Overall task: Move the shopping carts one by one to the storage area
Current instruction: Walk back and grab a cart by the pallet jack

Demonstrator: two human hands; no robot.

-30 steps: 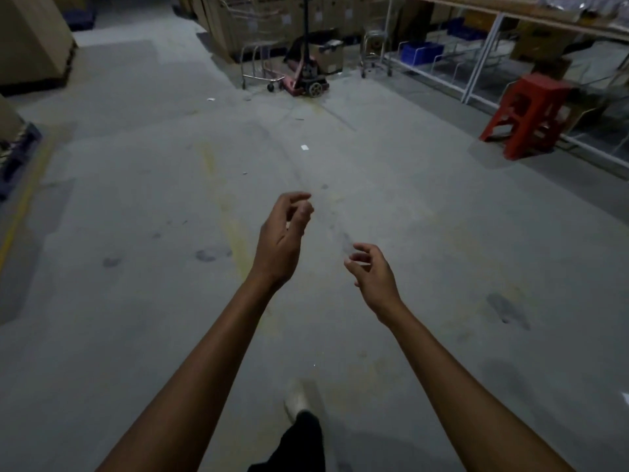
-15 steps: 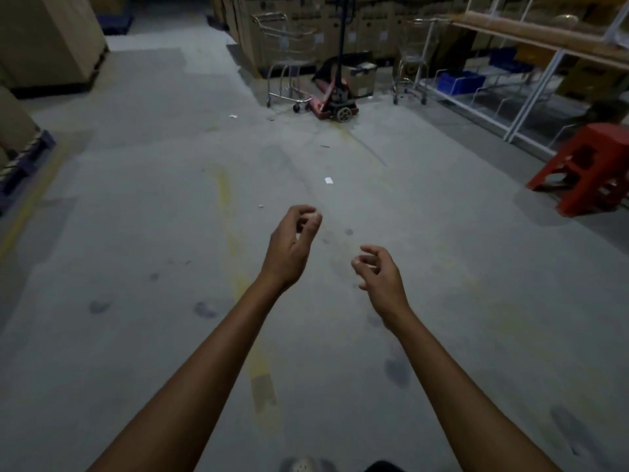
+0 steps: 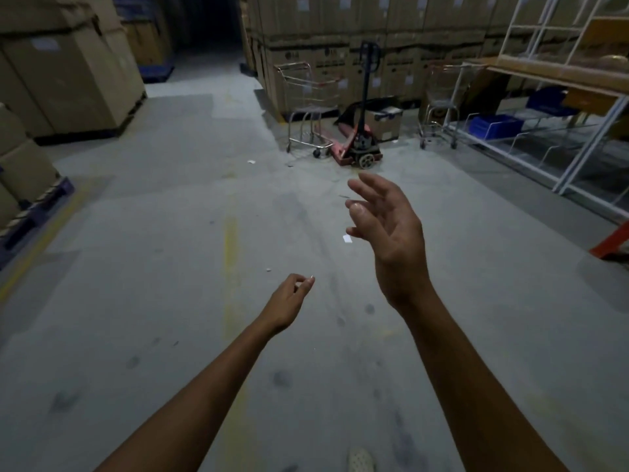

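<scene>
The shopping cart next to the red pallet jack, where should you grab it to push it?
Grab the shopping cart by the red-trimmed handle bar along the top of its basket, one hand toward each end. The exact handle end is hard to see in the dim light. Probably come from its open left side, since the pallet jack crowds its right. Both hands are empty.

You are holding both bare forearms out ahead of you. Your left hand (image 3: 285, 303) is curling loosely, fingertips near the thumb, gripping nothing. Your right hand (image 3: 391, 229) is lifting higher, fingers spread, empty.
</scene>
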